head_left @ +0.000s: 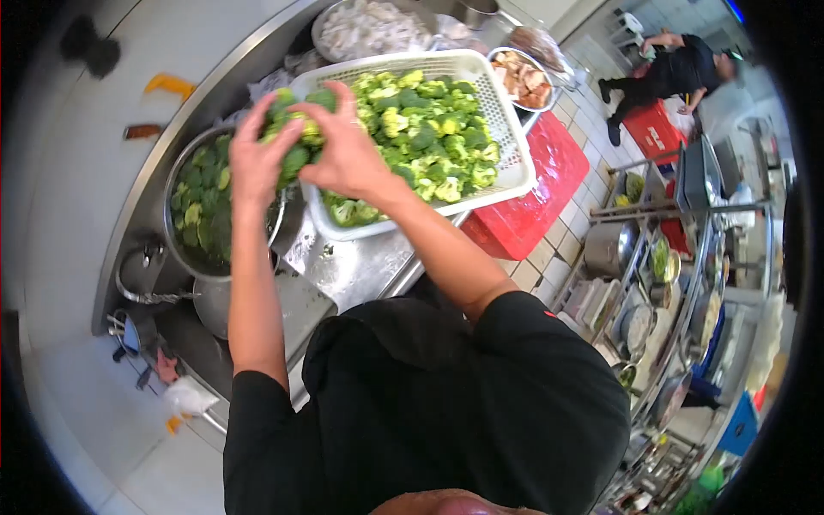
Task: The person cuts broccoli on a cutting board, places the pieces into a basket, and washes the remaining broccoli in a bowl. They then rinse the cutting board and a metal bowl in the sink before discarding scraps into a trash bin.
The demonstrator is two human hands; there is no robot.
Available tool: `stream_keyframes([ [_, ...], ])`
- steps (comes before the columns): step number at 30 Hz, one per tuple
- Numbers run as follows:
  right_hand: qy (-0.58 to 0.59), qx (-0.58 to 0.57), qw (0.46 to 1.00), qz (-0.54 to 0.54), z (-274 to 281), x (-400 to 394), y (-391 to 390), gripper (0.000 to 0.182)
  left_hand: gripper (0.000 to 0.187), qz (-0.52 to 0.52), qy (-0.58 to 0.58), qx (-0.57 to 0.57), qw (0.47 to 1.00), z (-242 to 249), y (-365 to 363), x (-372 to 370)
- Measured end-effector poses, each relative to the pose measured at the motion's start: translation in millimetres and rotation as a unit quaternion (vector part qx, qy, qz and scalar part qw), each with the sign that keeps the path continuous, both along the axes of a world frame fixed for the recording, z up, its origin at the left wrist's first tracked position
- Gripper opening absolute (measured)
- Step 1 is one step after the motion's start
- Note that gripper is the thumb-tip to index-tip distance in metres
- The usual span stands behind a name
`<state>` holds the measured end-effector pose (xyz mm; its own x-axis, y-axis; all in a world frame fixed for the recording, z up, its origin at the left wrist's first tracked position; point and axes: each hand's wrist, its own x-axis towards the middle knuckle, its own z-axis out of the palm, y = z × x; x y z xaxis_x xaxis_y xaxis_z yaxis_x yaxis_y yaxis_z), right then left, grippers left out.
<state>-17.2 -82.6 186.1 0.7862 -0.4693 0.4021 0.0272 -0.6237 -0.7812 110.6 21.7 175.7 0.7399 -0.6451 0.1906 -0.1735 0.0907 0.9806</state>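
Observation:
Between my two hands I hold a bunch of broccoli florets [296,159], raised over the gap between a metal bowl and a white basket. My left hand [255,159] cups the florets from the left, fingers curved round them. From the right, my right hand [348,150] closes on the same bunch. The round metal bowl [168,206] on the left holds more broccoli, apparently in water. On the right, the white perforated basket [512,163] is full of cut broccoli florets [429,129]. My hands partly hide the basket's left end.
A bowl of pale food pieces [373,30] stands behind the basket, and a bowl of brownish pieces [521,79] at its far right. A red container [541,189] lies right of the counter. A tap [137,275] is at left. Shelves [652,283] and another person [669,73] are at right.

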Motion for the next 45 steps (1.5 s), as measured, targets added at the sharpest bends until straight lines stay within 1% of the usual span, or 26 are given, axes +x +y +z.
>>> stream_keyframes([
  [1, 0.008, -0.025, 0.998, -0.048, -2.7, -20.1, -20.8, 0.078, 0.061, -0.005, -0.116, 0.042, 0.992, -9.2, -30.4, -4.8],
  [2, 0.016, -0.049, 0.994, -0.094, -6.3, -39.4, -42.2, 0.079, 0.063, -0.043, -0.113, 0.06, 0.991, -0.1, -59.9, -24.0],
  [4, 0.023, -0.025, 0.987, -0.159, -11.5, -74.3, -82.1, 0.08, 0.059, -0.103, -0.22, 0.017, 0.97, -17.5, -127.1, -44.5],
  [6, 0.032, -0.077, 0.966, -0.246, -31.3, -96.3, -122.3, 0.08, 0.058, -0.217, -0.214, 0.038, 0.952, -16.9, -187.0, -56.7],
  [8, 0.069, -0.034, 0.961, -0.264, -47.0, -118.7, -152.6, 0.083, 0.056, -0.255, -0.28, 0.099, 0.92, -31.4, -233.0, -55.9],
  [10, 0.176, -0.06, 0.955, -0.233, -46.7, -150.1, -174.9, 0.074, 0.055, -0.269, -0.24, 0.13, 0.924, -23.3, -246.8, -50.7],
  [11, 0.161, -0.07, 0.949, -0.261, -46.2, -161.5, -180.9, 0.069, 0.055, -0.277, -0.216, 0.147, 0.925, -21.5, -249.4, -49.3],
  [13, 0.133, -0.087, 0.934, -0.319, -43.2, -176.9, -182.6, 0.059, 0.053, -0.249, -0.201, 0.142, 0.937, 11.1, -215.9, -46.7],
  [14, 0.089, -0.019, 0.945, -0.316, -41.1, -178.1, -176.1, 0.055, 0.052, -0.235, -0.192, 0.14, 0.943, 20.8, -193.1, -40.9],
  [16, 0.001, 0.115, 0.947, -0.299, -29.9, -170.6, -149.4, 0.047, 0.048, -0.214, -0.162, 0.109, 0.957, -6.7, -149.1, -0.3],
  [18, -0.103, 0.217, 0.953, -0.185, -19.2, -133.7, -94.0, 0.047, 0.049, -0.107, -0.19, 0.152, 0.964, -16.3, -80.6, 30.4],
  [19, -0.069, 0.265, 0.954, -0.118, -9.9, -114.6, -62.5, 0.048, 0.049, -0.061, -0.139, 0.194, 0.969, -25.9, -42.8, 48.0],
  [20, -0.08, 0.236, 0.968, -0.038, -15.8, -91.4, -34.4, 0.047, 0.048, -0.02, -0.176, 0.229, 0.957, -35.9, -5.0, 69.9],
  [21, -0.055, 0.189, 0.98, 0.035, -20.7, -69.9, -8.9, 0.047, 0.054, 0.023, -0.138, 0.272, 0.952, -49.5, 34.4, 91.8],
  [22, -0.038, 0.18, 0.978, 0.096, -20.4, -49.8, 19.5, 0.051, 0.059, 0.066, -0.1, 0.313, 0.942, -62.6, 71.2, 108.4],
  [24, 0.025, 0.166, 0.973, 0.162, -47.2, -6.0, 62.1, 0.078, 0.076, 0.172, -0.099, 0.444, 0.874, -79.9, 127.4, 123.6],
  [27, 0.193, 0.078, 0.97, 0.126, -82.0, 56.3, 95.9, 0.108, 0.089, 0.129, -0.094, 0.484, 0.861, -155.8, 192.2, 156.1],
  [29, 0.34, 0.004, 0.932, 0.125, -80.7, 85.2, 103.9, 0.127, 0.096, 0.146, -0.01, 0.435, 0.889, -157.6, 191.2, 139.2],
  [30, 0.364, 0.019, 0.921, 0.138, -85.6, 95.1, 109.8, 0.132, 0.099, 0.152, 0.031, 0.408, 0.9, -158.3, 186.7, 129.6],
  [31, 0.406, -0.019, 0.905, 0.128, -84.9, 101.8, 117.1, 0.133, 0.102, 0.153, 0.134, 0.369, 0.907, -158.7, 184.3, 125.6],
  [34, 0.51, -0.146, 0.841, 0.112, -93.4, 115.8, 135.4, 0.135, 0.1, 0.149, 0.257, 0.328, 0.897, -143.7, 174.5, 109.0],
  [35, 0.516, -0.204, 0.824, 0.113, -95.2, 116.8, 141.0, 0.135, 0.094, 0.126, 0.277, 0.264, 0.915, -185.5, 184.5, 127.6],
  [38, 0.484, -0.203, 0.841, 0.13, -107.0, 120.2, 150.6, 0.136, 0.092, 0.124, 0.316, 0.227, 0.913, -144.6, 169.0, 102.4],
  [42, 0.471, -0.016, 0.865, 0.174, -145.3, 145.4, 146.1, 0.141, 0.084, 0.159, 0.284, 0.188, 0.927, -212.1, 173.1, 122.0],
  [43, 0.46, 0.04, 0.873, 0.155, -153.8, 151.4, 150.6, 0.137, 0.072, 0.161, 0.329, 0.153, 0.918, -206.7, 168.9, 118.4],
  [45, 0.396, 0.101, 0.904, 0.127, -173.9, 155.9, 156.7, 0.13, 0.065, 0.171, 0.344, 0.098, 0.918, -187.0, 161.5, 104.6],
])
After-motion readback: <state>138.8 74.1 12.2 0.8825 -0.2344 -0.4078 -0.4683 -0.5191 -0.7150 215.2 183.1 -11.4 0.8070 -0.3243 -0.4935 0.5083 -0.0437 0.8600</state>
